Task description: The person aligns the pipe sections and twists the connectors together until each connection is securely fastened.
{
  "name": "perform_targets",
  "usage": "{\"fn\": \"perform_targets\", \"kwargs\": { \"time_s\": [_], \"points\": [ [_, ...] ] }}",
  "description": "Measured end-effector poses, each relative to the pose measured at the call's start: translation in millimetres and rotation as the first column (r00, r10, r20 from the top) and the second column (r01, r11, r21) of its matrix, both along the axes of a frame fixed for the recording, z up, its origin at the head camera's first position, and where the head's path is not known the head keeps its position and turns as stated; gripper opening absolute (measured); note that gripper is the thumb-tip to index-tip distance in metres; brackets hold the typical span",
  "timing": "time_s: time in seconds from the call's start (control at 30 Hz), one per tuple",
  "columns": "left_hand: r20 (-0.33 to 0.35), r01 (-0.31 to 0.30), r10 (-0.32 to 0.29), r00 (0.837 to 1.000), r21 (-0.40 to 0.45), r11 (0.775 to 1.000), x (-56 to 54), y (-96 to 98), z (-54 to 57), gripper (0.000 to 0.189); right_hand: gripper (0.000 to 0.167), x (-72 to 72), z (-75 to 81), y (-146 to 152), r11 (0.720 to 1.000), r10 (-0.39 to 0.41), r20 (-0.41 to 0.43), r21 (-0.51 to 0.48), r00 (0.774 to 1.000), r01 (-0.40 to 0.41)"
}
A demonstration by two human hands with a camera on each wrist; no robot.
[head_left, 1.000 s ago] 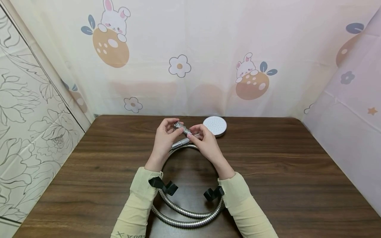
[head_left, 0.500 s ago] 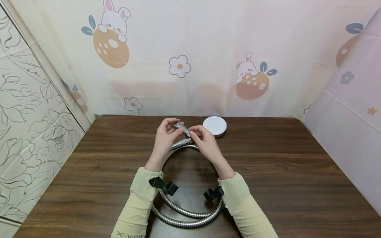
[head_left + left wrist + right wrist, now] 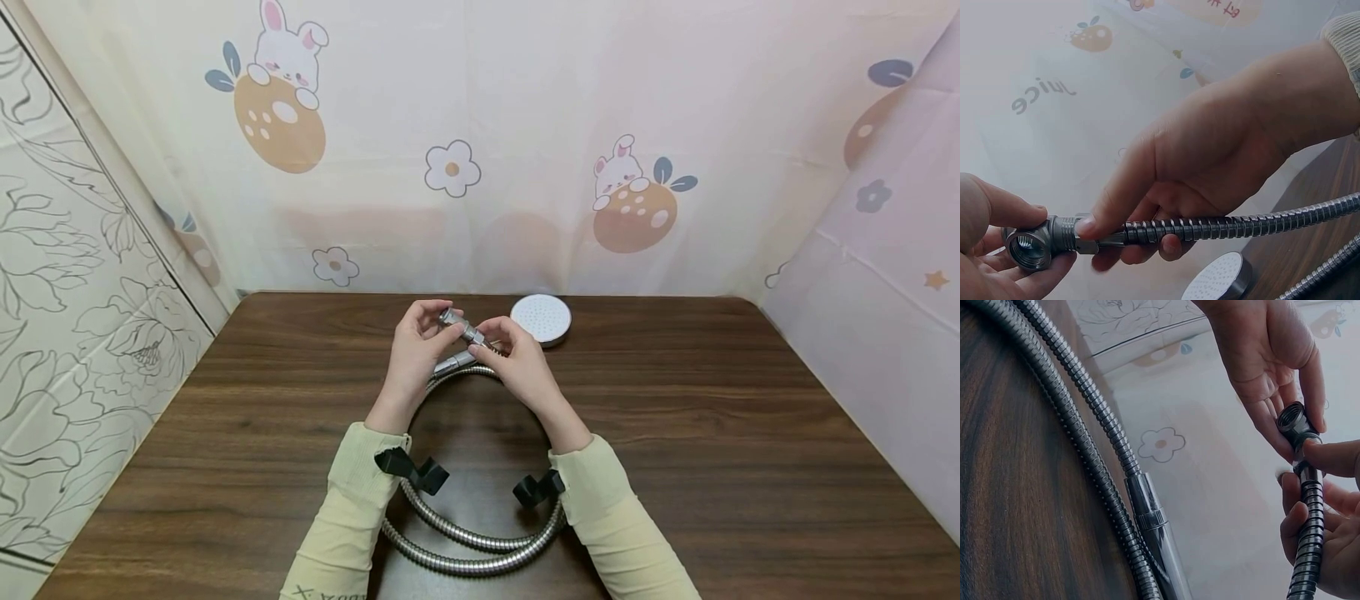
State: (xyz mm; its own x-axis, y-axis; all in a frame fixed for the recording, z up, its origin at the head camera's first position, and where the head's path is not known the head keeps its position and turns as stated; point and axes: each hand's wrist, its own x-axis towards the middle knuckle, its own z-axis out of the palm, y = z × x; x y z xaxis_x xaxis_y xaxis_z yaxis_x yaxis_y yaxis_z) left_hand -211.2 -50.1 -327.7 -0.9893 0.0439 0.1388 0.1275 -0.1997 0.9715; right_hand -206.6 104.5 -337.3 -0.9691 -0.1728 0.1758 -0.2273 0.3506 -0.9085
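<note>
My left hand (image 3: 411, 358) pinches a small metal pipe fitting (image 3: 1032, 247) between thumb and fingers. The fitting has a round threaded opening on its side. Against its other end sits the hex nut (image 3: 1087, 244) of a flexible metal shower hose (image 3: 1229, 228). My right hand (image 3: 521, 362) holds the hose end, fingers curled under it and the thumb on the nut. Both hands are above the far part of the table. A shower head (image 3: 541, 319) with a white face lies just beyond the right hand, its chrome handle (image 3: 1169, 556) joined to the hose's other end.
The rest of the hose (image 3: 472, 567) lies in loops on the brown wooden table (image 3: 712, 433), beneath both forearms. A printed curtain (image 3: 375, 167) hangs along the table's back edge, with more fabric on both sides.
My right thumb and fingers have shifted on the nut and hose end, the thumb moving off and then back lower, so more of the joint shows. The left hand keeps its hold in place.
</note>
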Motion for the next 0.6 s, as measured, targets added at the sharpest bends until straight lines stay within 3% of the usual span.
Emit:
{"fn": "perform_targets", "kwargs": {
  "time_s": [0.17, 0.37, 0.6],
  "points": [
    [-0.003, -0.008, 0.008, 1.0, -0.008, 1.0, 0.1, 0.2, 0.0, 0.031, 0.026, 0.9, 0.2, 0.4, 1.0, 0.003, -0.003, -0.013, 1.0, -0.003],
    [-0.01, -0.016, 0.016, 1.0, -0.005, 1.0, -0.4, 0.0, -0.3, 0.031, 0.031, 0.7, -0.5, -1.3, 0.995, 0.03, -0.003, -0.093, 1.0, -0.03],
    [-0.007, -0.014, 0.014, 1.0, -0.01, 1.0, -1.1, -0.4, -0.9, 0.031, 0.022, 0.4, 0.1, -1.3, 0.993, 0.036, -0.014, -0.108, 0.999, -0.037]
  ]
}}
